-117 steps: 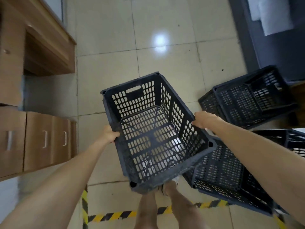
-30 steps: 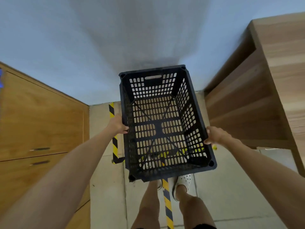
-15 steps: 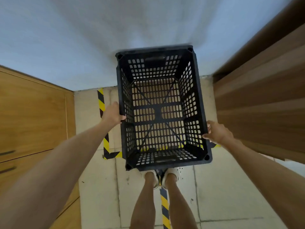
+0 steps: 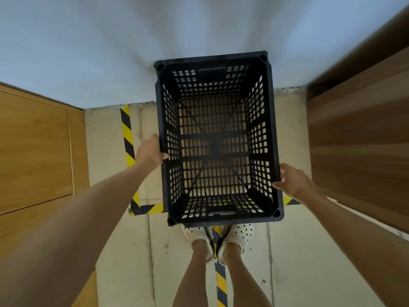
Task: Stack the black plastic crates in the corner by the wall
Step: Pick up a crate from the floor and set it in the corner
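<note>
The black crate (image 4: 218, 138) between my hands is empty; the floor (image 4: 287, 134) shows through its slotted bottom. Its far end is up against the wall (image 4: 110, 52), and its near end is just beyond my shoes (image 4: 197, 234). My left hand (image 4: 149, 151) grips the left rim, fingers curled over it. My right hand (image 4: 293, 182) grips the right rim, thumb on the edge.

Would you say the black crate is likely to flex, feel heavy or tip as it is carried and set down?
The black crate probably stays stiff: its rim looks straight with the left hand and right hand gripping only the long sides. It is likely light for its size, being empty and perforated. Its broad flat base suggests it should not tip.
</note>
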A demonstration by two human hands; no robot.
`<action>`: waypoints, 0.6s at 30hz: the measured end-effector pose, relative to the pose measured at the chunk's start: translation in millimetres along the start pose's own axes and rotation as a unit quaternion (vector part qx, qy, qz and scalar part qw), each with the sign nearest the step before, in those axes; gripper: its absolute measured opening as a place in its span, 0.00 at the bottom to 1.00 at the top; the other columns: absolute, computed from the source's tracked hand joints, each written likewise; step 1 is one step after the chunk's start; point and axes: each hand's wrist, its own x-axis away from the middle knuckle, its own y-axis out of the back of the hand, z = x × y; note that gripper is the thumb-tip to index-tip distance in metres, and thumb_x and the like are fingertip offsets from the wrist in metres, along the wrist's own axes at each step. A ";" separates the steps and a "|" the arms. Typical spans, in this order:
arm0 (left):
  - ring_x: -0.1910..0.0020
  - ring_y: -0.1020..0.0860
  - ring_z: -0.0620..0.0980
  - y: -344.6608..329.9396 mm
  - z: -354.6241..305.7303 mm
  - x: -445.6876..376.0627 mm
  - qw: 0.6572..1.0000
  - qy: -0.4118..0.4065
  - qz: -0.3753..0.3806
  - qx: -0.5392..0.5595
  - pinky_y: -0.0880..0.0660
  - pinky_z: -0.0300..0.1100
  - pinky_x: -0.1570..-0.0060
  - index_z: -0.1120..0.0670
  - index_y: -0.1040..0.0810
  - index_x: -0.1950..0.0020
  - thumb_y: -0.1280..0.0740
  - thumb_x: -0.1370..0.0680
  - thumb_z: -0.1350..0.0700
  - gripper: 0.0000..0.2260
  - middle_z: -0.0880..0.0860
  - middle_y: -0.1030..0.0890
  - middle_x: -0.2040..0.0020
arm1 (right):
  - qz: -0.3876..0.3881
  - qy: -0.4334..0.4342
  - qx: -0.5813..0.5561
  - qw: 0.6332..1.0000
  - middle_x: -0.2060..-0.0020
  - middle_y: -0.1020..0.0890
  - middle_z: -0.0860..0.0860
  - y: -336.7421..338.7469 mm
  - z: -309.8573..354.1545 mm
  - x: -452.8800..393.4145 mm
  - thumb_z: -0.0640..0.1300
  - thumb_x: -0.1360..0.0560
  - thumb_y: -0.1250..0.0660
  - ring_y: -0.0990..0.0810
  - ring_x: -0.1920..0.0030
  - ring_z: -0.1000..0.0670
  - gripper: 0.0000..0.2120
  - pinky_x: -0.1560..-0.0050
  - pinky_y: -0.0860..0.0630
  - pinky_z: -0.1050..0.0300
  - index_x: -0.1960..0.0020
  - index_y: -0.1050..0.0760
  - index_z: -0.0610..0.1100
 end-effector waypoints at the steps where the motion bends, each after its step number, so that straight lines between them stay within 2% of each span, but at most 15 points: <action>1: 0.50 0.20 0.64 -4.3 0.9 -5.0 1.000 0.002 0.000 -0.008 0.21 0.58 0.49 0.61 0.31 0.43 0.28 0.26 0.62 0.16 0.63 0.21 0.47 | 0.002 -0.003 0.002 1.000 0.46 0.18 0.45 -3.2 -0.3 -5.2 0.46 0.26 0.29 0.20 0.46 0.41 0.18 0.48 0.23 0.47 0.39 0.28 0.47; 6: 0.49 0.21 0.63 -23.9 5.8 -23.9 0.999 0.019 -0.005 -0.043 0.21 0.56 0.50 0.60 0.30 0.42 0.27 0.26 0.60 0.17 0.63 0.21 0.47 | 0.008 -0.011 0.024 1.000 0.48 0.18 0.46 -17.4 -3.3 -27.1 0.47 0.26 0.28 0.21 0.47 0.41 0.16 0.50 0.24 0.50 0.42 0.28 0.47; 10: 0.46 0.22 0.64 -34.1 6.4 -33.1 0.998 0.045 0.002 -0.041 0.23 0.54 0.50 0.61 0.31 0.39 0.28 0.25 0.61 0.18 0.63 0.22 0.44 | 0.008 -0.004 0.041 0.999 0.47 0.19 0.44 -27.1 -2.9 -37.2 0.46 0.25 0.30 0.21 0.50 0.42 0.15 0.57 0.29 0.54 0.41 0.30 0.44; 14: 0.38 0.25 0.63 -31.5 -2.1 -42.2 0.994 0.076 0.072 -0.020 0.26 0.52 0.42 0.62 0.34 0.32 0.29 0.23 0.58 0.24 0.63 0.25 0.36 | 0.039 -0.026 0.079 0.996 0.45 0.21 0.40 -24.4 1.7 -43.6 0.45 0.21 0.36 0.24 0.52 0.41 0.11 0.57 0.32 0.55 0.42 0.30 0.41; 16: 0.35 0.27 0.61 -27.7 -7.7 -43.2 0.987 0.106 0.121 0.011 0.26 0.51 0.38 0.62 0.35 0.29 0.29 0.23 0.56 0.27 0.62 0.27 0.33 | 0.075 -0.036 0.093 0.992 0.42 0.23 0.40 -19.7 6.8 -45.2 0.47 0.20 0.39 0.24 0.48 0.40 0.14 0.56 0.32 0.55 0.38 0.30 0.40; 18: 0.35 0.27 0.60 -21.6 -14.2 -39.3 0.982 0.118 0.146 0.032 0.25 0.52 0.38 0.61 0.35 0.28 0.28 0.24 0.57 0.28 0.61 0.28 0.32 | 0.105 -0.039 0.114 0.987 0.39 0.24 0.41 -12.7 13.8 -42.7 0.49 0.19 0.40 0.24 0.42 0.41 0.17 0.54 0.31 0.55 0.35 0.31 0.40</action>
